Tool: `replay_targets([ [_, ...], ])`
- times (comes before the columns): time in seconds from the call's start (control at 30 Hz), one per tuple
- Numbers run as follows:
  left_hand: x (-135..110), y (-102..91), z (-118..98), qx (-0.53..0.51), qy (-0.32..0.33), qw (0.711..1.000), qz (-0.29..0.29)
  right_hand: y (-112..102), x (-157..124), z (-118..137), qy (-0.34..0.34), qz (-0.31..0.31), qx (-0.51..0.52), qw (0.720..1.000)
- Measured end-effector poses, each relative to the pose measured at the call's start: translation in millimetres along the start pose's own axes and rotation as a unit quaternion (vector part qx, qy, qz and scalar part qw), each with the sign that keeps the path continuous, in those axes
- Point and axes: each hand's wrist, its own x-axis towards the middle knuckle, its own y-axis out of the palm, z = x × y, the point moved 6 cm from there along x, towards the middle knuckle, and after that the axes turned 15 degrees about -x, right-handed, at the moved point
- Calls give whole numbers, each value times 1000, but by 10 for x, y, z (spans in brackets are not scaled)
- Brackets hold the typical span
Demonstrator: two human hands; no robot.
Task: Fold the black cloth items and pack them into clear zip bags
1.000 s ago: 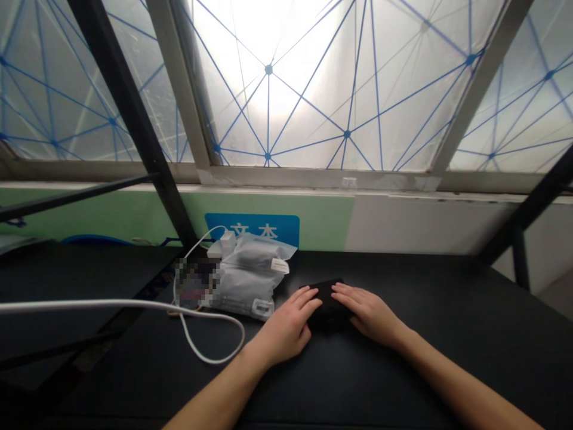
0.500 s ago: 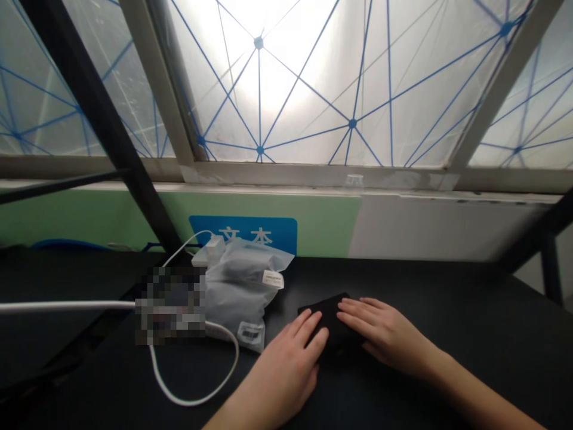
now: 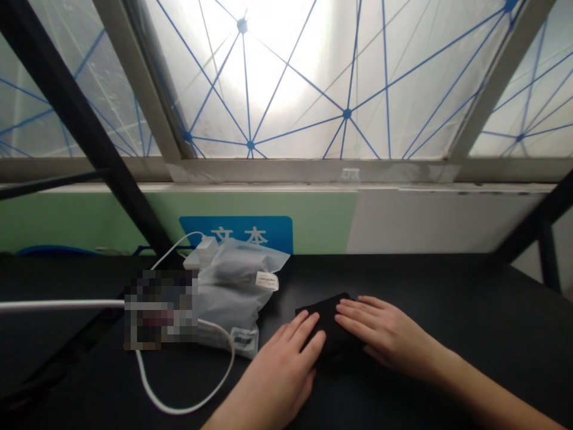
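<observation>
A flat black object with a cornered outline lies on the black tabletop; against the dark surface I cannot make out its kind. My left hand rests its fingertips on the object's left side, fingers stretched out and slightly apart. On the right side lie the extended fingers of my right hand, palm down, covering that edge. Neither hand is wrapped round the object. The near part of it blends into the table.
Left of my hands lies a frosted plastic bag with labels. A white cable loops beside it, and a white plug stands behind. One patch is pixelated. Black metal bars rise left and right, before a wall and windows.
The view has shifted slightly, so the bag, cable and window sit a little further left. Both hands keep nearly the same place on the black object.
</observation>
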Motion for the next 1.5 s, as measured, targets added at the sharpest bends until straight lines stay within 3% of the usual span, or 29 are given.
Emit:
replay_targets([
  [0.43,-50,37,10,-59,-12,998,-3,200,-83,91,41,39,20,998],
  [0.8,-107,61,123,-180,-35,981,-67,240,-85,240,46,15,-33,998],
  [1.03,-70,40,292,-290,-119,936,-159,19,-79,303,64,34,37,997],
  [1.2,18,126,283,-257,-122,940,-187,-39,31,253,141,25,100,985],
  [1.3,43,175,238,-204,-125,955,-177,91,95,291,189,23,104,976],
  [1.5,53,192,207,-125,-165,975,-83,279,89,367,183,95,105,973],
])
